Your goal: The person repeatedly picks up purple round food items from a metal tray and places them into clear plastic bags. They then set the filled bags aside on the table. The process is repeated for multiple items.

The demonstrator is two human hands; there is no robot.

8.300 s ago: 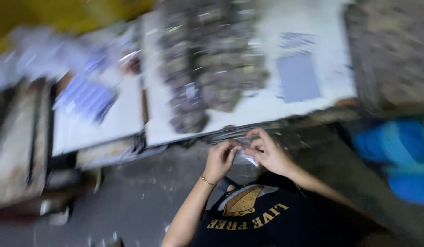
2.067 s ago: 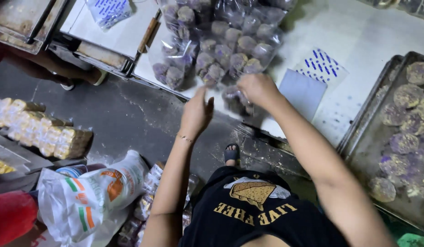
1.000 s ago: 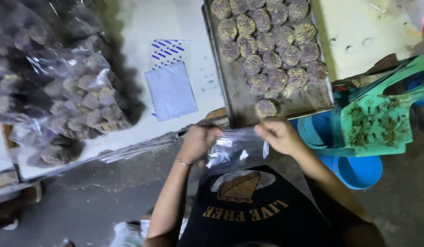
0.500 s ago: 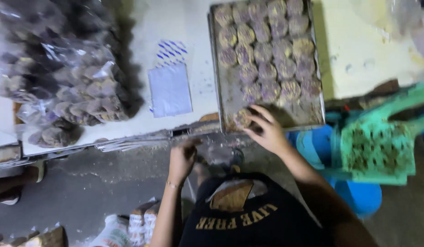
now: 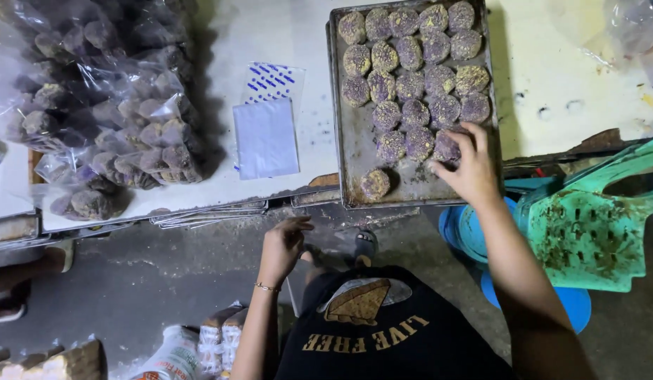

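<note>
Your right hand (image 5: 471, 169) has moved from the tray's (image 5: 354, 151) near edge onto a purple cookie (image 5: 446, 146), fingers closing around it; your left hand (image 5: 284, 243) hangs open, empty, at 7 o'clock.

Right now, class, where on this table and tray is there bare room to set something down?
Bare tabletop lies right of the baking tray. The tray's near-left corner, around one lone cookie, is free. The right hand crowds the cookie rows; bagged cookies and flat packets fill the left.
</note>
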